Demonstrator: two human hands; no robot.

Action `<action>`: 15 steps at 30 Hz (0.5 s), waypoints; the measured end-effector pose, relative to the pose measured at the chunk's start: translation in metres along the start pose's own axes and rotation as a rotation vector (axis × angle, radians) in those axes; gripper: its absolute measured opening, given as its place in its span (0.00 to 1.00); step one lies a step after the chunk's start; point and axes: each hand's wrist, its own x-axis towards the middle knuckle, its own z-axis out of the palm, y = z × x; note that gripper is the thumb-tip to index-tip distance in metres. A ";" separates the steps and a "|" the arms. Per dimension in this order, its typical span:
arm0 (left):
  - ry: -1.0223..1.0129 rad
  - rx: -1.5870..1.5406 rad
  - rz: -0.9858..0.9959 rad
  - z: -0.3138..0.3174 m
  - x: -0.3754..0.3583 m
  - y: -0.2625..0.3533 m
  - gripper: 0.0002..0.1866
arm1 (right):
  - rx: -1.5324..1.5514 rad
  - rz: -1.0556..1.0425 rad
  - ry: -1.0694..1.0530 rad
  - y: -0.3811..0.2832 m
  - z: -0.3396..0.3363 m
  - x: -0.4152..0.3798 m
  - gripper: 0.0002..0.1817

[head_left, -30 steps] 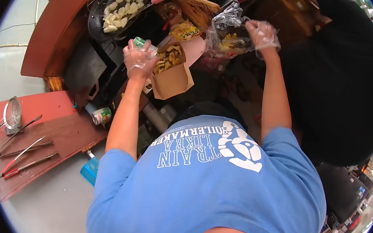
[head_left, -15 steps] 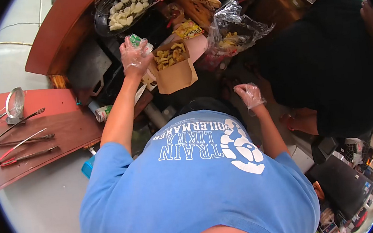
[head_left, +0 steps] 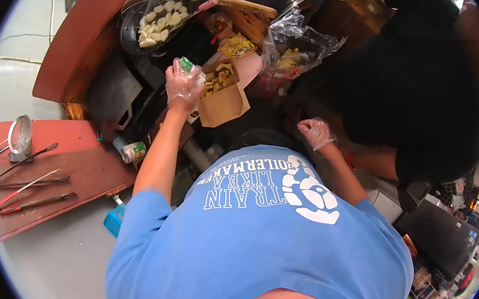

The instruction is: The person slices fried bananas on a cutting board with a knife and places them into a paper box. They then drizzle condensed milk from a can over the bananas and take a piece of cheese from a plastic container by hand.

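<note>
My left hand (head_left: 183, 88), in a clear plastic glove, is closed around a small green-and-white can (head_left: 187, 66). It holds the can just at the left edge of a brown cardboard box (head_left: 225, 107). Inside the box lie golden-brown fried pieces (head_left: 220, 78). My right hand (head_left: 316, 133), gloved the same way, is held in the air in front of my body. Its fingers are curled together, and nothing shows in them.
A dark wok (head_left: 129, 38) with pale pieces and a wire strainer stands behind. A yellow packet (head_left: 238, 46) and a clear plastic bag (head_left: 303, 36) are near the box. Tongs (head_left: 37, 203) lie on the left shelf. A person in black (head_left: 418, 86) stands at right.
My left hand has shifted right and slightly down with the can, closer to the box. My right hand has dropped a little. A shiny lid now covers the far pan.
</note>
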 end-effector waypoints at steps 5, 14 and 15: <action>0.053 -0.036 0.043 0.009 0.018 0.021 0.28 | -0.033 -0.001 -0.018 -0.005 -0.002 -0.001 0.18; 0.019 -0.058 0.028 0.006 0.057 0.054 0.26 | 0.021 -0.016 0.021 -0.002 -0.006 0.006 0.18; 0.038 -0.039 0.055 0.007 0.058 0.054 0.25 | 0.016 -0.030 0.018 -0.001 -0.006 0.006 0.18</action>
